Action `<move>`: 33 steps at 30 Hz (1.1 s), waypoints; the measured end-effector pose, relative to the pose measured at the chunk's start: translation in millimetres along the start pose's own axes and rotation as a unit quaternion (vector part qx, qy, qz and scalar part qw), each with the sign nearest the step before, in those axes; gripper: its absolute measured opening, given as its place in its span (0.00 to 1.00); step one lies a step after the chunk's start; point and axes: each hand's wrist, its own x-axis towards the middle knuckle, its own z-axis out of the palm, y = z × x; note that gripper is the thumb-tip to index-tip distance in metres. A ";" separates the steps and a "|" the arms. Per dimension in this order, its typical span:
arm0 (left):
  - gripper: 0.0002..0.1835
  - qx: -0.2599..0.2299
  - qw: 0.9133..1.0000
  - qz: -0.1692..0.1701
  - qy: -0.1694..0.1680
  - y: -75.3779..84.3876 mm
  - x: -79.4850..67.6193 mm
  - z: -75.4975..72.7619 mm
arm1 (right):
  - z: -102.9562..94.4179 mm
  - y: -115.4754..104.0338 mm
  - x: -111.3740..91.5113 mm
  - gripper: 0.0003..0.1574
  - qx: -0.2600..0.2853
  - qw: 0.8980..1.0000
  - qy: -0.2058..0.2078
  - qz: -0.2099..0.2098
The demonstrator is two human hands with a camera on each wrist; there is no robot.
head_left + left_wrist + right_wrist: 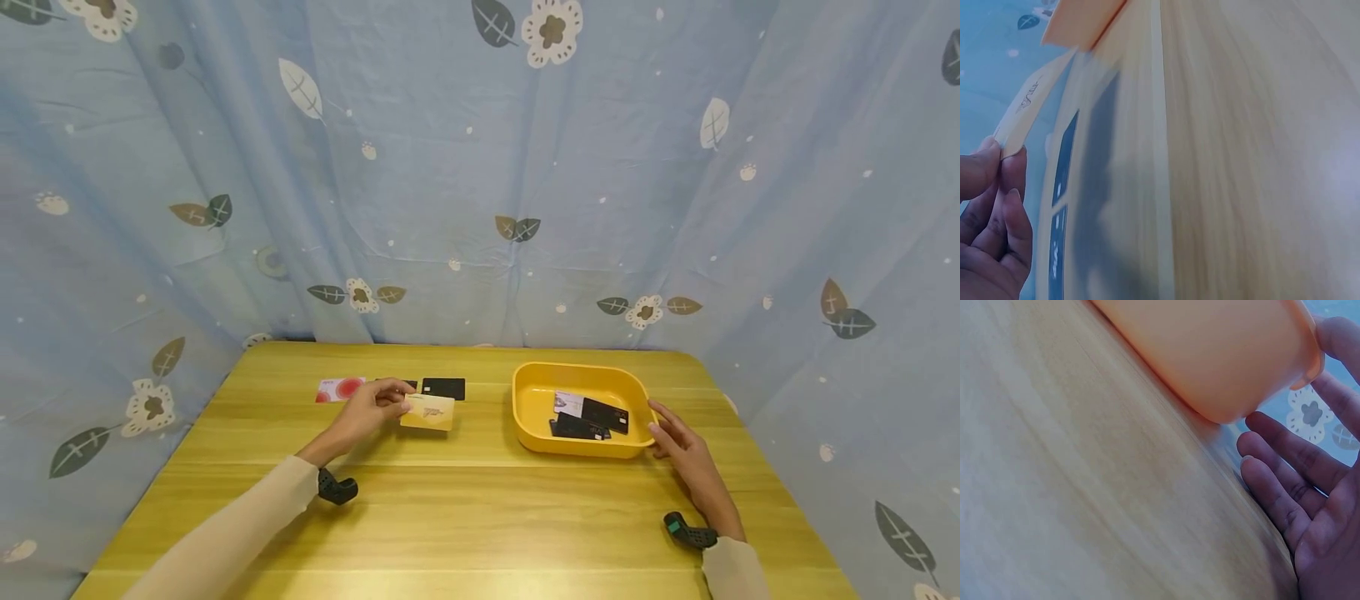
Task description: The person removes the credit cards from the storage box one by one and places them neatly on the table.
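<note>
Between thumb and fingers my left hand [372,406] pinches a yellow card [427,412] by its left edge. The card is raised and tilted, its shadow falling on the table in the left wrist view. Beneath and behind that hand, a white-and-red card [340,390] and two black cards lie in a row, one black card [443,388] in plain sight and the other partly covered. My right hand [688,458] touches the right rim of a yellow plastic tray [581,447], its fingers loosely extended. In the right wrist view, the lower fingers [1279,487] hang beside the tray wall.
Several cards overlap inside the tray, including black cards [606,415] and a white-and-grey one [567,403]. Everything rests on a wood-grain table [450,517]. A blue floral curtain [420,183] surrounds its back and sides. Dark devices [690,531] are worn at both wrists.
</note>
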 end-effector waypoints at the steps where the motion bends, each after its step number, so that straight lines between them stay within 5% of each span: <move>1: 0.14 -0.001 1.000 -0.003 0.004 -1.2 -1.3 -2.1 | -0.1 -0.8 0.4 0.35 -0.002 1.000 0.000 0.001; 15: 0.13 0.029 0.998 -0.036 0.037 -25.1 -20.1 -28.2 | 0.9 -1.6 0.3 0.35 -0.009 1.000 0.006 0.005; 33: 0.15 0.091 0.994 -0.036 0.039 -50.3 -41.0 -66.7 | 2.0 -6.6 -0.4 0.35 0.008 1.000 0.006 0.004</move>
